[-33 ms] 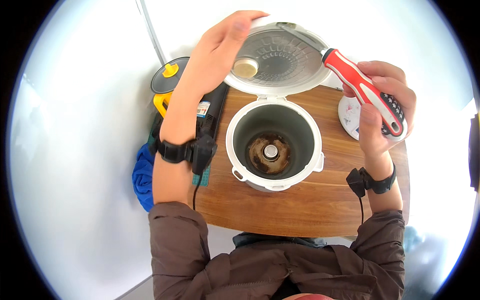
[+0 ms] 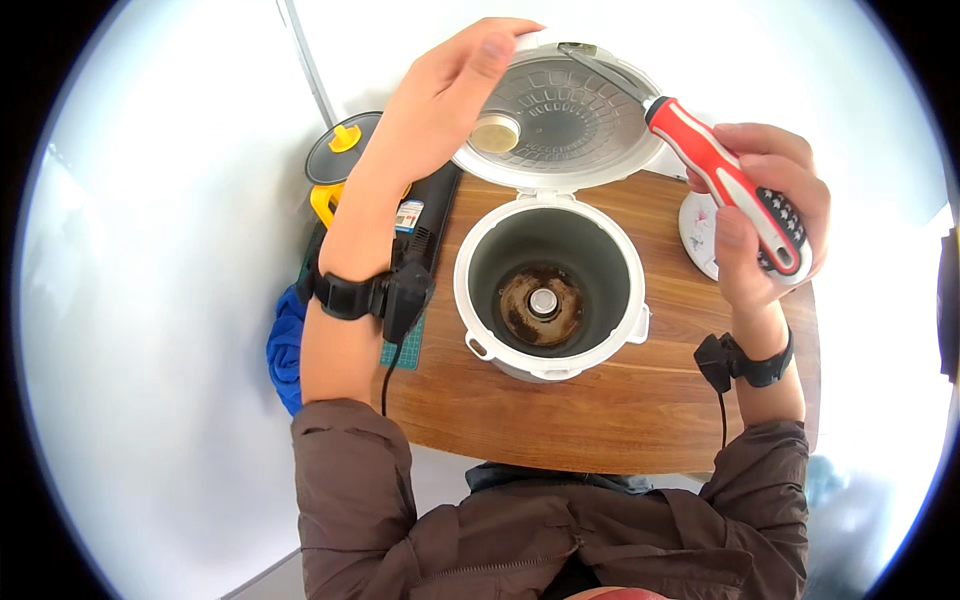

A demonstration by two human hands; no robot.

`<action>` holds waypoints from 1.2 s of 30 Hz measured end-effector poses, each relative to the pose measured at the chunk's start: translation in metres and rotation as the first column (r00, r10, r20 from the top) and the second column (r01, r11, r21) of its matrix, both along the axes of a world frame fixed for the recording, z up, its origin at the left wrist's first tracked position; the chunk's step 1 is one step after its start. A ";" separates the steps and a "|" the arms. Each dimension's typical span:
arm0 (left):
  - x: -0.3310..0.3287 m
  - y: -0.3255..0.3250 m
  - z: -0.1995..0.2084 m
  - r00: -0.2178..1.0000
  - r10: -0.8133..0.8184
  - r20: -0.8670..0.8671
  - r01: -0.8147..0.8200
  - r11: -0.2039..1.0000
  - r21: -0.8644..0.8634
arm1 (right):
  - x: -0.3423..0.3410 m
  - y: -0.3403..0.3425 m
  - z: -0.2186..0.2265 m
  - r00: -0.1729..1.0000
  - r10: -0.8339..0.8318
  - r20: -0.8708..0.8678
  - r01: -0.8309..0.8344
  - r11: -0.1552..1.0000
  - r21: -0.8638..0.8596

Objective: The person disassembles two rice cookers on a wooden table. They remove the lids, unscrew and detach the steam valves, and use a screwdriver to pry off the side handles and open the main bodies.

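A white rice cooker (image 2: pixel 462 285) stands on the table with its lid (image 2: pixel 640 165) raised and tilted back. Its grey inside bears brown stains on the bottom around a round metal centre piece (image 2: pixel 543 302). My left hand (image 2: pixel 450 95) grips the lid's upper left rim; its fingertips are hidden behind the rim. In my right hand (image 2: pixel 775 190) is a screwdriver (image 2: pixel 692 140) with a red, white and black handle. Its metal shaft slants up to the left across the lid, and the tip meets the dark slot (image 2: pixel 578 48) at the lid's top edge.
To the left stand a yellow-handled container with a dark lid (image 2: pixel 345 160), a black case (image 2: pixel 440 200), a green cutting mat (image 2: pixel 402 345) and a bunched blue cloth (image 2: pixel 286 345). A round white object (image 2: pixel 698 240) lies right on the wooden table (image 2: pixel 560 430). A white wall rises behind.
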State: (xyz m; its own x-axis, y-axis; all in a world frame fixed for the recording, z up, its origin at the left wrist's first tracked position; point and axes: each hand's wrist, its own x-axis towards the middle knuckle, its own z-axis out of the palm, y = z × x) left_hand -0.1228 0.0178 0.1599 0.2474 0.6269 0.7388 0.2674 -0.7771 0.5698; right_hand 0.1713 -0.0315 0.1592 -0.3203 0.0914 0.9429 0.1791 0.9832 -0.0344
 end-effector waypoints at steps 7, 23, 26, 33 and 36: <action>0.011 0.004 0.011 0.978 0.142 -0.155 -0.146 0.989 -0.016 | -0.008 -0.005 0.026 0.987 -0.090 0.134 0.052 0.963 0.265; 0.018 0.002 0.001 0.996 0.065 -0.057 -0.060 0.994 0.094 | 0.007 0.018 0.000 0.940 0.223 -0.258 -0.292 0.917 -0.270; 0.019 0.004 0.001 0.997 0.053 -0.060 -0.046 0.993 0.108 | 0.020 0.031 -0.006 0.910 0.266 -0.319 -0.372 0.865 -0.337; 0.019 0.001 0.003 0.996 0.060 -0.072 -0.052 0.994 0.098 | 0.029 0.056 -0.005 0.848 0.273 -0.455 -0.482 0.754 -0.447; 0.019 0.004 0.003 0.999 0.024 -0.046 -0.020 0.996 0.082 | 0.030 0.059 0.000 0.843 0.282 -0.458 -0.499 0.729 -0.470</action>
